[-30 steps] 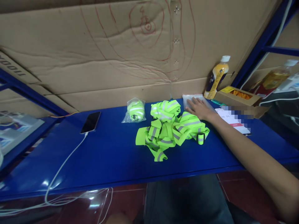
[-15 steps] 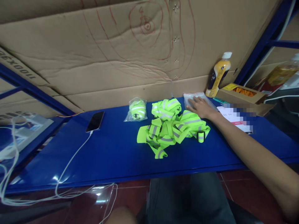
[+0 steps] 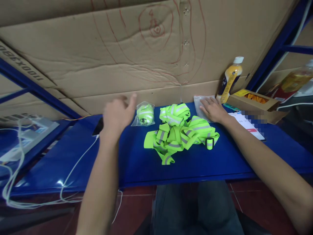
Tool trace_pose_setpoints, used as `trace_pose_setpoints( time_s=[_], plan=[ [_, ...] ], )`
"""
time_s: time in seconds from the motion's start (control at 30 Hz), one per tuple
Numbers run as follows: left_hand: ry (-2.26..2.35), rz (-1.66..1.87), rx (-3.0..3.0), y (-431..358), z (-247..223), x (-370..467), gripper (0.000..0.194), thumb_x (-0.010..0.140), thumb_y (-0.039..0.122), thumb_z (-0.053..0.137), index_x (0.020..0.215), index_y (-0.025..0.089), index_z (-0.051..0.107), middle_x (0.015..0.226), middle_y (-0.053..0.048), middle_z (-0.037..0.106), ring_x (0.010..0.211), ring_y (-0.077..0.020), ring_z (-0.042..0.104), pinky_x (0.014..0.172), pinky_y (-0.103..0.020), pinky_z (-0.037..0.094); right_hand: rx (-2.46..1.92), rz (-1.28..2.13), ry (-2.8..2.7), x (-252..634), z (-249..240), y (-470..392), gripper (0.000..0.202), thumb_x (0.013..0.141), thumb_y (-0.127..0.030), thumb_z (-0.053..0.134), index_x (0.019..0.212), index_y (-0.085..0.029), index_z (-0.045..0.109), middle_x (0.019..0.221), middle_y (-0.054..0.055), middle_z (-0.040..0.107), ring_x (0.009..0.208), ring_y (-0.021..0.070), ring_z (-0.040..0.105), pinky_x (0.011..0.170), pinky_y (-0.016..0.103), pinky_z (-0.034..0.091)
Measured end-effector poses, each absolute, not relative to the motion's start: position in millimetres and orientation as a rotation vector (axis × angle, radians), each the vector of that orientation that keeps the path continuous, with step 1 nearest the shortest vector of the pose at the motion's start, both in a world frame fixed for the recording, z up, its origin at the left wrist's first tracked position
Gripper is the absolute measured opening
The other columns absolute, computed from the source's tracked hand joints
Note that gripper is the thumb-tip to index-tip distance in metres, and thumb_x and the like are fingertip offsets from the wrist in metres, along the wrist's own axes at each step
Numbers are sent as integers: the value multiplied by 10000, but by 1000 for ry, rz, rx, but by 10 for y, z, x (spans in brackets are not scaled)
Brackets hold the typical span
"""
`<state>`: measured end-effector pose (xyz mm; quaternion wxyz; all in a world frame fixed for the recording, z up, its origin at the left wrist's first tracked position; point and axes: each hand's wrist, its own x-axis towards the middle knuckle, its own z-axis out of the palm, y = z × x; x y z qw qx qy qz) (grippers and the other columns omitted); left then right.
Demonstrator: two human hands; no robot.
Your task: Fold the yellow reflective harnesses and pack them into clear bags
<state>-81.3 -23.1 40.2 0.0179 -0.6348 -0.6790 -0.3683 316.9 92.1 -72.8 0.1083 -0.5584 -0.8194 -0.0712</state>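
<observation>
Left hand (image 3: 116, 114) comes in over the blue table (image 3: 139, 163)

Seen above the tabletop in neither earlier picture, it now hangs blurred, thumb spread, near the bagged lime bundle (image 3: 145, 115), on its left. It hides much of the phone (image 3: 98, 127), fully visible before. The right hand (image 3: 214, 110) lies slightly farther right on the clear bag (image 3: 197, 103), exposing more of its left side.

I note muted light, small glare at left on my worktop (image 3: 137, 164), and motion blur across my left hand (image 3: 116, 115).
</observation>
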Motion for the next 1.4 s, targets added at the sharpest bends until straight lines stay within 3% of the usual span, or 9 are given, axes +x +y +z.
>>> trace_pose_setpoints(
  time_s=[0.1,0.23,0.37,0.57,0.77,0.87,1.03,1.23,1.4],
  plan=[
    [-2527,-500,-1827,205,173,-835,725,820,881,645,775,159,695,1002,-336,776,1144,-581,720,966,-683,540,-1591,-271,-2334,3199,-685,933,745,1118,-526,157,1578,-77,533,1618,280,525,1508,474,467,1256,702,303],
    [-2560,-309,-1967,524,-157,-948,710,621,847,838,849,189,700,1025,-293,787,1101,-542,745,905,-597,575,-1534,-289,-2310,3185,-628,902,725,1113,-526,199,1508,-71,601,1553,268,579,1445,458,515,1250,658,329],
    [-2307,-506,-2090,536,-298,-1131,621,681,672,886,1016,170,738,961,-227,776,1036,-460,747,887,-498,568,-1382,-233,-2238,3095,-530,811,669,1110,-522,289,1463,-89,658,1433,235,665,1349,417,573,1219,585,402],
    [-1455,-908,-2367,314,-44,-940,677,893,413,755,1523,206,620,1387,-185,664,1284,-425,570,1139,-590,451,-1007,37,-1925,2803,-288,527,427,1091,-536,486,1267,-249,748,1322,129,748,1315,337,642,1205,556,463],
    [-998,-1034,-2662,79,395,-266,529,1014,334,676,1540,329,627,1544,-126,581,1452,-376,495,1271,-602,367,-694,801,-1582,2505,-157,387,645,828,-697,851,1306,-287,709,1407,67,752,1325,291,693,1157,466,562],
    [-1006,-1442,-2680,189,429,-69,720,877,484,869,1530,323,613,1645,-130,526,1542,-398,462,1259,-565,432,-603,1127,-1251,2489,-183,444,529,801,-645,901,1132,-258,761,1247,54,817,1212,286,756,1051,444,638],
    [-1394,-2236,-2741,458,369,134,730,793,776,825,1183,169,714,1089,-163,797,962,-286,804,785,-375,682,-454,1453,-884,2528,-253,525,369,958,-500,804,1223,-250,743,1221,39,831,1069,229,800,846,362,711],
    [-1719,-2435,-2457,643,424,222,566,747,666,914,759,184,618,618,-37,698,550,-168,718,505,-228,592,-461,1599,-877,2478,-359,480,252,996,-387,781,1176,-219,732,1218,59,827,1011,222,800,829,391,732],
    [-2009,-2300,-2224,716,386,197,581,743,680,912,710,186,608,576,-33,666,492,-169,683,460,-243,585,-423,1553,-857,2503,-370,494,207,985,-327,800,1155,-243,716,1225,34,820,1076,216,794,916,428,719]
  ],
)
